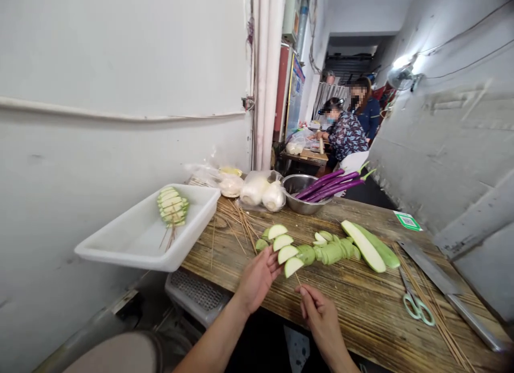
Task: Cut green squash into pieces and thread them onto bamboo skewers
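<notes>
My right hand (319,311) pinches the lower end of a thin wooden skewer (297,278). Several half-round slices of pale green zucchini (288,253) sit along the skewer in a slanting row. My left hand (259,279) is palm up with its fingers stretched out, the tips touching the slices at their left side. Just behind lies a row of cut zucchini slices (333,251) on the wooden table (361,308). To their right rest the long uncut zucchini pieces (371,246), one with its white cut face showing.
Loaded skewers (172,206) lie in a white tray (193,236) at left. Bare skewers (243,223), bagged white vegetables (263,191) and a steel bowl (307,204) with purple eggplants (333,184) stand behind. Scissors (417,306) and a cleaver (433,268) lie right. Two people (349,126) are beyond.
</notes>
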The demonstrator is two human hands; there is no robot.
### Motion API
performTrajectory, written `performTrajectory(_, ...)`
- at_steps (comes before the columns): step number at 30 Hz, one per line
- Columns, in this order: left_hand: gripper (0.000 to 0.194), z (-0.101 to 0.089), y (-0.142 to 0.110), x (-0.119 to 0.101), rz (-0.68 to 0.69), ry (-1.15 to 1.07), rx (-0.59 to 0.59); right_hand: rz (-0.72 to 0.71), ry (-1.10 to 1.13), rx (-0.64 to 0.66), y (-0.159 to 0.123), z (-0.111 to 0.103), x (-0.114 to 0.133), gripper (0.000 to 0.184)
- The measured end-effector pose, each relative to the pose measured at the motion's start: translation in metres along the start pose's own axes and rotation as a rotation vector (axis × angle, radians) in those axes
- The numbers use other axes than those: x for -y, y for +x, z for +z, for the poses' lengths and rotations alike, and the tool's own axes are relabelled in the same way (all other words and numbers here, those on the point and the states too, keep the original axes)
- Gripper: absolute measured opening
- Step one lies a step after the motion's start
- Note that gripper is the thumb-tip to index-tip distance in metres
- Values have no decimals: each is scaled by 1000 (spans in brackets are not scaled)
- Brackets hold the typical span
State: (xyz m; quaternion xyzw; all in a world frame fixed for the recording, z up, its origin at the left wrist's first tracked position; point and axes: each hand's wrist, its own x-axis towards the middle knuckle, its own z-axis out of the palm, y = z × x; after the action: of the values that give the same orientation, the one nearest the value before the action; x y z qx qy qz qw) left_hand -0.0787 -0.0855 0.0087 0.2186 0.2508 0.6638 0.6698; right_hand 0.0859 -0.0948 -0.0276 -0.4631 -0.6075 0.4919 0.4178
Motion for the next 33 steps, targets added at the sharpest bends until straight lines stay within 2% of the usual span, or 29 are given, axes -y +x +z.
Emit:
performTrajectory(5,28,3,-6,32,-94,60,16,-19,24,-50,0,3,-8,44)
performTrajectory(12,36,24,13,57,41,123,-64,-1,149,-157,-8,20,-24,46)
performTrajectory(16,38,30,20,67,15,207,-54,-23,195,-222,-8,21,-31,43)
performTrajectory(20,34,27,27,71,-59,203,-16,-18,259,-218,-6,19,-37,41)
performTrajectory(24,37,10,32,72,-191,103,61,-1,334,-263,-3,16,-42,41)
performTrajectory(27,32,-5,28,74,-218,133,69,-35,287,-355,-1,-2,-47,39)
performTrajectory(30,20,-15,22,78,-191,253,51,-133,119,-483,-1,-38,-52,32)
performTrajectory(33,21,-21,20,80,-172,371,51,-150,101,-570,-5,-74,-54,31)
